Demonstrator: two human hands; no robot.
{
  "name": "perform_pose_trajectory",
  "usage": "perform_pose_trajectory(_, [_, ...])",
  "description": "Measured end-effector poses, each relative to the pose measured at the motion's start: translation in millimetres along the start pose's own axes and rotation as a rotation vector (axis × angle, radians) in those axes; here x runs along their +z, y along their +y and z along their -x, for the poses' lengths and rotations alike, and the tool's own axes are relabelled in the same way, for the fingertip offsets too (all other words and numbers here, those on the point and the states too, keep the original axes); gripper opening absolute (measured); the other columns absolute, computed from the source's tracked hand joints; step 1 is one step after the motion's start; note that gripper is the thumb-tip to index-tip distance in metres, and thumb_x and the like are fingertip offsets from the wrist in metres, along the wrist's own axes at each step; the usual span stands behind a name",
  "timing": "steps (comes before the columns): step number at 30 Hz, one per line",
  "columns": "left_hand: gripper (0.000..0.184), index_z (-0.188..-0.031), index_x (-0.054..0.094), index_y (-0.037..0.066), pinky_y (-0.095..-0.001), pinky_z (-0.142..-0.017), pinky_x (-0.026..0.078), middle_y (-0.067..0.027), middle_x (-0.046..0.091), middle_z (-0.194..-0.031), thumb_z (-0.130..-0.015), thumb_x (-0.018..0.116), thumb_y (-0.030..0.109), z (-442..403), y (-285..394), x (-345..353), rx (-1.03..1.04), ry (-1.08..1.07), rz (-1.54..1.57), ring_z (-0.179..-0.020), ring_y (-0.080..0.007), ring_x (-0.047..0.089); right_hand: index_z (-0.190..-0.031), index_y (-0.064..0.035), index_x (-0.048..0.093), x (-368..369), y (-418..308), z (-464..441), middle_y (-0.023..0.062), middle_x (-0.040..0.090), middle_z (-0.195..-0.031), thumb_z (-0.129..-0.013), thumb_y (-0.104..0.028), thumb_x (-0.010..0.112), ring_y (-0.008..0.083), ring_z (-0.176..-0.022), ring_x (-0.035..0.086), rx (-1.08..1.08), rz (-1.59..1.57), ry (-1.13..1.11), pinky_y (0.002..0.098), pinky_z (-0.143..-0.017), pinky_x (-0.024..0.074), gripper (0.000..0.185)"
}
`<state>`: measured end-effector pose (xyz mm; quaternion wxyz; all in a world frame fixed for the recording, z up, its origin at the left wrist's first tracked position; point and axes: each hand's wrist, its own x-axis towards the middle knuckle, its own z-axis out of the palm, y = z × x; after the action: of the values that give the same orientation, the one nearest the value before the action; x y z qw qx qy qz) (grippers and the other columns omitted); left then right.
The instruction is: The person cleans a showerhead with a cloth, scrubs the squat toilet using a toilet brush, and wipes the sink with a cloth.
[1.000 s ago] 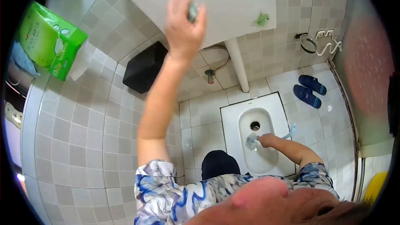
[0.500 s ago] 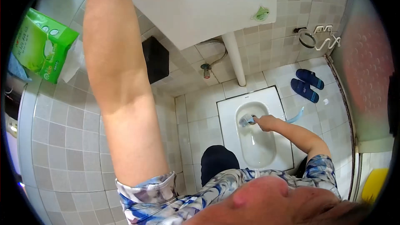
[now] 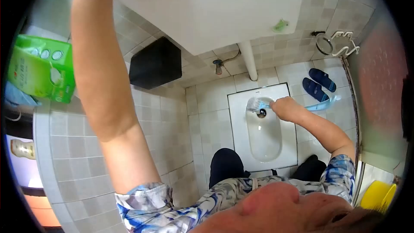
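My right hand (image 3: 285,108) is closed around the light blue handle of a toilet brush (image 3: 319,106). Its pale bristle head (image 3: 255,104) is at the far end of the white squat toilet (image 3: 239,144), beside the dark round drain hole (image 3: 261,113). The handle's free end sticks out to the right, over the tiled floor. My left arm (image 3: 101,73) reaches up past the top edge of the view, near a large white box-shaped cistern (image 3: 224,13); the hand itself lies outside the frame.
A white pipe (image 3: 248,62) and a tap (image 3: 218,67) are behind the toilet. Dark blue slippers (image 3: 318,85) lie on the floor at right. A black bin-like box (image 3: 156,64) is on the left wall, near a green wipes pack (image 3: 43,69). A yellow container (image 3: 376,195) is at lower right.
The brush head has shifted up and slightly left off the drain hole, which now shows. My right hand has moved up and right with it. The view has shifted, showing more of the black box.
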<state>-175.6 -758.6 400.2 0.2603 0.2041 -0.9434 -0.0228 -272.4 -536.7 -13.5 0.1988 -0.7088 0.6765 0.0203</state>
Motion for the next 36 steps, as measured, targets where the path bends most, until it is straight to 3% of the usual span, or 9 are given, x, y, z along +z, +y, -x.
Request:
perform_pose_trajectory(5, [0.044, -0.11, 0.058, -0.003, -0.0391, -0.082, 0.047, -0.0236, 0.061, -0.1, -0.07, 0.066, 0.016, 3.9, 6.6, -14.4, 0.216, 0.148, -0.189, -0.094, -0.0342, 0.06, -0.076, -0.0068, 0.065, -92.6, -31.7, 32.8, 0.0112, 0.065, -0.07, -0.075, -0.009, 0.055, 0.0258, -0.068, 0.066, -0.036, 0.134, -0.025, 0.0364, -0.059, 0.0513, 0.01])
perform_pose_trajectory(7, [0.045, -0.115, 0.055, 0.001, -0.0415, -0.081, 0.047, -0.022, 0.061, -0.099, -0.074, 0.063, 0.018, -1.1, -5.7, -11.2, -0.023, 0.171, -0.159, -0.092, -0.0361, 0.06, -0.074, -0.0079, 0.066, -128.2, -39.6, 45.0, 0.0114, 0.065, -0.071, -0.075, -0.01, 0.056, 0.0246, -0.069, 0.066, -0.024, 0.164, -0.05, 0.0356, -0.059, 0.0512, 0.01])
perform_pose_trajectory(11, [0.052, -0.117, 0.051, 0.006, -0.0395, -0.082, 0.049, -0.0162, 0.056, -0.115, -0.071, 0.071, 0.02, -2.8, -39.0, 2.6, 0.108, 0.321, -0.102, -0.102, -0.0315, 0.057, -0.071, -0.0081, 0.067, -219.7, -61.3, 70.4, 0.0124, 0.065, -0.071, -0.073, -0.008, 0.058, 0.0244, -0.069, 0.066, -0.012, 0.184, 0.109, 0.0348, -0.058, 0.0511, 0.009])
perform_pose_trajectory(15, [0.052, -0.12, 0.051, 0.009, -0.0378, -0.084, 0.049, -0.0113, 0.053, -0.124, -0.073, 0.07, 0.017, -3.5, -33.5, -8.0, 0.05, 0.171, 0.041, -0.103, -0.0307, 0.057, -0.069, -0.0089, 0.062, -297.4, -84.1, 84.0, 0.0063, 0.057, -0.067, -0.069, -0.007, 0.059, 0.0205, -0.061, 0.061, -0.088, 0.299, 0.207, 0.032, -0.05, 0.0459, 0.004])
perform_pose_trajectory(20, [0.049, -0.123, 0.05, 0.01, -0.0382, -0.083, 0.05, -0.0046, 0.048, -0.131, -0.076, 0.064, 0.013, -21.6, -26.6, -44.1, 0.028, -0.157, -0.069, -0.099, -0.0291, 0.059, -0.069, -0.0147, 0.067, -406.8, -113.3, 81.8, 0.0072, 0.06, -0.085, -0.069, -0.012, 0.062, 0.0173, -0.073, 0.062, -0.091, 0.59, 0.066, 0.0294, -0.055, 0.0456, 0.005])
perform_pose_trajectory(27, [0.047, -0.122, 0.05, 0.011, -0.0396, -0.087, 0.048, -0.0052, 0.047, -0.132, -0.076, 0.059, 0.008, -32.1, -25.3, -51.4, -0.005, -0.287, 0.031, -0.1, -0.0297, 0.059, -0.08, -0.0033, 0.069, -496.4, -114.4, 54.3, 0.0142, 0.06, -0.113, -0.066, -0.01, 0.061, 0.0145, -0.059, 0.06, -0.099, 0.728, 0.263, 0.0268, -0.048, 0.045, 0.018])
perform_pose_trajectory(31, [0.039, -0.115, 0.051, 0.01, -0.0412, -0.082, 0.049, -0.0055, 0.052, -0.127, -0.077, 0.055, 0.005, -34.4, -21.7, -55.5, -0.036, -0.273, 0.044, -0.098, -0.0308, 0.059, -0.102, 0.0006, 0.062, -536.8, -115.1, 17.1, 0.0146, 0.055, -0.121, -0.069, -0.006, 0.06, 0.0203, -0.063, 0.064, -0.044, 0.637, 0.105, 0.0309, -0.053, 0.0493, 0.033])
perform_pose_trajectory(32, [0.039, -0.115, 0.051, 0.01, -0.0412, -0.082, 0.049, -0.0055, 0.052, -0.127, -0.077, 0.055, 0.005, -37.8, -20.1, -59.2, -0.038, -0.275, 0.047, -0.098, -0.0308, 0.059, -0.097, 0.0009, 0.062, -534.4, -109.1, 3.3, 0.0153, 0.059, -0.108, -0.07, -0.003, 0.061, 0.0301, -0.078, 0.065, 0.015, 0.452, 0.128, 0.0357, -0.064, 0.0521, 0.028])
perform_pose_trajectory(36, [0.034, -0.111, 0.052, 0.012, -0.044, -0.08, 0.047, -0.0106, 0.059, -0.112, -0.077, 0.058, 0.01, -46.0, -20.1, -62.2, -0.159, -0.4, 0.079, -0.095, -0.0337, 0.059, -0.112, -0.0051, 0.059, -540.0, -110.3, -29.2, 0.016, 0.055, -0.118, -0.064, -0.001, 0.066, 0.029, -0.097, 0.06, 0.094, 0.475, -0.109, 0.0357, -0.078, 0.0506, 0.049])
